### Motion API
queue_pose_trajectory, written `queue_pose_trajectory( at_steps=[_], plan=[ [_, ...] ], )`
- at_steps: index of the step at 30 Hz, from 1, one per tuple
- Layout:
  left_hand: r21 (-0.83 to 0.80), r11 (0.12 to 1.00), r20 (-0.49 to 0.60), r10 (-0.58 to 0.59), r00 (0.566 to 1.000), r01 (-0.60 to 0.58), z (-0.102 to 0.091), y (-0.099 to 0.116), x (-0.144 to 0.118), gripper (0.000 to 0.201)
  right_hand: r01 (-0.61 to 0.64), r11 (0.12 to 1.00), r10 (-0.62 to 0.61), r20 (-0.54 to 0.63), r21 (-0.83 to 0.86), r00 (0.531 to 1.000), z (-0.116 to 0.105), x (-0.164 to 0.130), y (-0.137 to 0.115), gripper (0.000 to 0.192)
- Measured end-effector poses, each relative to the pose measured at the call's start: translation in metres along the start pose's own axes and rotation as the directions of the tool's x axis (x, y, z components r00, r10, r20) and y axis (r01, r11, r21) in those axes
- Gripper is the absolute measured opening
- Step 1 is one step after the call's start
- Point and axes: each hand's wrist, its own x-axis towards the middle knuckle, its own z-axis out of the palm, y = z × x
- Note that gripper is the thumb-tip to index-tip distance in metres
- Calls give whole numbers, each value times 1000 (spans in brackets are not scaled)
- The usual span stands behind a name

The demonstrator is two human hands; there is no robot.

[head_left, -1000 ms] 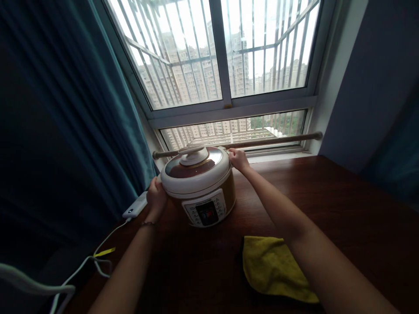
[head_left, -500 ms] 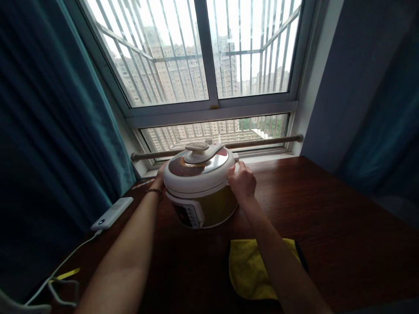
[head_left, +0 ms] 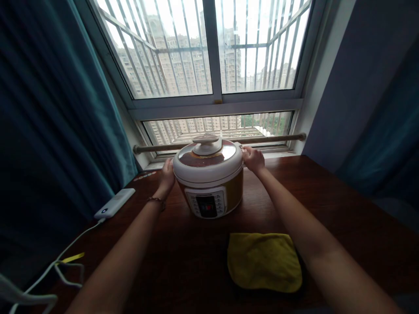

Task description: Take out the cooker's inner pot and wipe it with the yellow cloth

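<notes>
Cooker: electric cooker (head_left: 209, 176), white and brown, upright on dark wood table (head_left: 330, 196), just short of window (head_left: 216, 102); base looks to rest on the wood. Lid on, control panel (head_left: 207, 205) facing wearer.
Right hand: right hand (head_left: 253, 159) closed in a fist round the side handle at the cooker's upper right.
Left hand: left hand (head_left: 167, 176) gripping the cooker's upper left side; fingertips partly hidden, handle there covered by the hand. Bracelet (head_left: 156, 199) on wrist.
Step in hand: judged as two-handed handling of the cooker, one hand per side, arms stretched well forward.
Next move calls for: probably firm, matched grip both sides, cooker level, base clear of rail (head_left: 268, 139) and sill behind.
Cloth: yellow cloth (head_left: 264, 261) flat on table, nearer wearer, beside right forearm, apart from cooker; neither hand on it.
Left edge: white power bank (head_left: 115, 203) near curtain (head_left: 104, 117), cable (head_left: 78, 239) plugged in, yellow strip (head_left: 73, 257) beside cable; all apart from cooker.
</notes>
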Motion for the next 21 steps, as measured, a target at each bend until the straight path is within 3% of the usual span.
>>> queue_pose_trajectory(
  at_steps=[6, 10, 17, 21],
  plan=[
    [158, 984, -146, -55, 988, 79, 11, 22, -42, 36, 149, 983, -157, 76, 108, 985, -1, 35, 26, 38],
    [138, 986, -280, -49, 959, 91, 27, 36, -62, 37, 191, 968, -211, 119, 161, 970, -1, 51, 36, 40],
    [75, 989, -435, -83, 897, 127, 58, 57, -89, 40, 178, 951, -231, 197, 253, 953, -5, 77, 55, 37],
    [60, 993, -460, -63, 886, 102, 64, 60, -97, 41, 93, 950, -160, 207, 298, 965, 1, 80, 55, 39]
  ],
)
